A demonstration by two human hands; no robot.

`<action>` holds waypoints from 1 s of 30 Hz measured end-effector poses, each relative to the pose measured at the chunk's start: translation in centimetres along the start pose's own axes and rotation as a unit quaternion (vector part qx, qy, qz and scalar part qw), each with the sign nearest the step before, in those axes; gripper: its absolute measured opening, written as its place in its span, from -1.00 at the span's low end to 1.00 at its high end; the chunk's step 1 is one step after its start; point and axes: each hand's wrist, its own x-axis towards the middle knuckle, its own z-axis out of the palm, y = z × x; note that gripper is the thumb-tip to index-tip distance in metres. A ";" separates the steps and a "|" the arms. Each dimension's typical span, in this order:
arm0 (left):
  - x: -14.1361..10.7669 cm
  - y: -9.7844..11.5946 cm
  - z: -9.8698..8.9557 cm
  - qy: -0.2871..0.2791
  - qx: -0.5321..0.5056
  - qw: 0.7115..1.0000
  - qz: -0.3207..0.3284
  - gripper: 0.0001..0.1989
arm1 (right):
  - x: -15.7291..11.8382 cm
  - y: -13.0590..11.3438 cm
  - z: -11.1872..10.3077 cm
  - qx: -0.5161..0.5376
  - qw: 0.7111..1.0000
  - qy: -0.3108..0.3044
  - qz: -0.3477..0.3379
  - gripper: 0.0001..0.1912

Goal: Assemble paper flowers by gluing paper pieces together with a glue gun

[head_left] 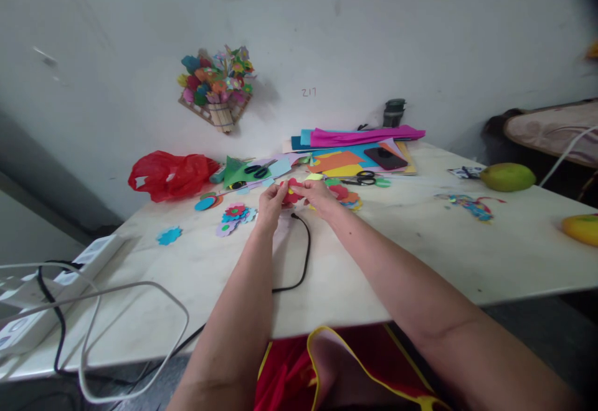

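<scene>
A red paper flower (293, 192) with a yellow centre is held between my two hands over the middle of the table. My left hand (271, 202) pinches its left side. At its right side, my right hand (317, 192) has its fingers closed on the same flower. Just right of my right hand lie more cut flowers (348, 197) in red, orange and yellow. To the left of my left hand sit layered flowers (234, 212) in red, blue and lilac, and a single blue flower (169, 235) is farther left.
Behind my hands lie scissors (365, 178), a second pair (256, 170), a phone (385, 158) and coloured sheets (336, 162). A red bag (170, 174) is at the back left, a power strip (93, 255) at the left edge. A black cable (308, 252) curves below my hands. Mangoes (507, 177) are right.
</scene>
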 end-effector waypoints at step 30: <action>0.2 -0.2 0.0 0.012 -0.001 1.000 0.007 -0.51 | 0.2 0.0 0.0 -0.016 1.000 0.002 0.009 -0.73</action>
